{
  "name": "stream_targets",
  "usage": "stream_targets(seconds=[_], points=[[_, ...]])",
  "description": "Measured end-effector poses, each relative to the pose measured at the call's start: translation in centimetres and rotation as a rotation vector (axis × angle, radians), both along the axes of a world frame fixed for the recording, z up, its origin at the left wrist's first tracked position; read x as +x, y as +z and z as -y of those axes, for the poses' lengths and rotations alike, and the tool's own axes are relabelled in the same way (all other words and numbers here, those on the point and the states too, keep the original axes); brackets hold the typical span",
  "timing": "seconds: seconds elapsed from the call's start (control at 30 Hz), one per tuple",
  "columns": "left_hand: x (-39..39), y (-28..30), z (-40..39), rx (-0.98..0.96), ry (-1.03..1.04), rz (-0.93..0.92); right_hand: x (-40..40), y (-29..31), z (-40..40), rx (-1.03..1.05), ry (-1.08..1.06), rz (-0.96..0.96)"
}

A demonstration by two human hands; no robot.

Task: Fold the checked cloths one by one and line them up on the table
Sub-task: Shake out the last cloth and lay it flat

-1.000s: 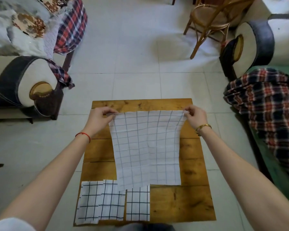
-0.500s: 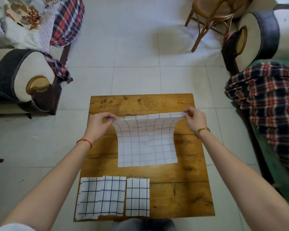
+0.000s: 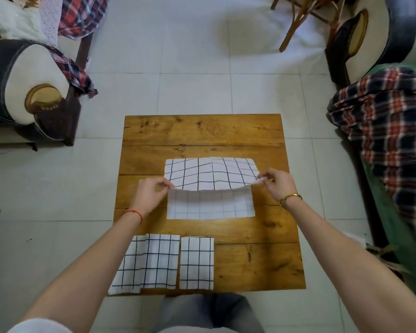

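A white cloth with a dark check [image 3: 210, 175] lies across the middle of the wooden table [image 3: 202, 131], its far half turned over towards me above the near half. My left hand [image 3: 151, 194] pinches the left corner of the turned edge. My right hand [image 3: 275, 185] pinches the right corner. The edge between them sags, held a little above the lower layer. Three folded checked cloths stand in a row along the near left edge: one [image 3: 127, 267] at the corner, one [image 3: 161, 260] overlapping it, one [image 3: 197, 263] to their right.
The near right part of the table shows bare wood. An armchair [image 3: 22, 85] stands left of the table, a green seat with a plaid blanket [image 3: 392, 131] to the right, and a wooden chair [image 3: 305, 18] beyond on the tiled floor.
Both hands have brought the cloth's far edge towards me, folding it over itself; the cloth now covers a shorter stretch of the table. The camera tilted down.
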State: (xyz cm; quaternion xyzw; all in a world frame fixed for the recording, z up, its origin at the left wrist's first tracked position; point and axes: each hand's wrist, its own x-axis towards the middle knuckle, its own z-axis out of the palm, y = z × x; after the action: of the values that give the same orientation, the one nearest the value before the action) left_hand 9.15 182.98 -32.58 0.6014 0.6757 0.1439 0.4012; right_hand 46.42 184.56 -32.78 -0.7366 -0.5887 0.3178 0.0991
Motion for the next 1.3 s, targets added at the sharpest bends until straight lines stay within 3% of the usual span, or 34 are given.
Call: stream_targets(seconds=[0.33, 0.63, 1.0, 1.2, 1.3], points=[[-0.3, -7.1, 4.1, -0.136, -0.023, -0.068, -1.5, -6.5, 4.5, -0.135, 0.075, 0.012], [-0.5, -12.5, 5.1, -0.095, -0.055, -0.08, -2.7, -12.2, 6.0, -0.158, 0.087, 0.056], [0.2, -13.1, -2.4, 0.11, 0.376, 0.11, -2.7, -13.6, 5.7, 0.012, 0.022, 0.026], [0.9, -13.2, -6.4, 0.053, 0.457, 0.103, -3.2, -12.1, -0.2, 0.22, -0.22, 0.019], [1.3, -13.4, -7.4, 0.033, 0.493, 0.119, -3.8, -12.1, -3.7, 0.174, -0.436, -0.085]])
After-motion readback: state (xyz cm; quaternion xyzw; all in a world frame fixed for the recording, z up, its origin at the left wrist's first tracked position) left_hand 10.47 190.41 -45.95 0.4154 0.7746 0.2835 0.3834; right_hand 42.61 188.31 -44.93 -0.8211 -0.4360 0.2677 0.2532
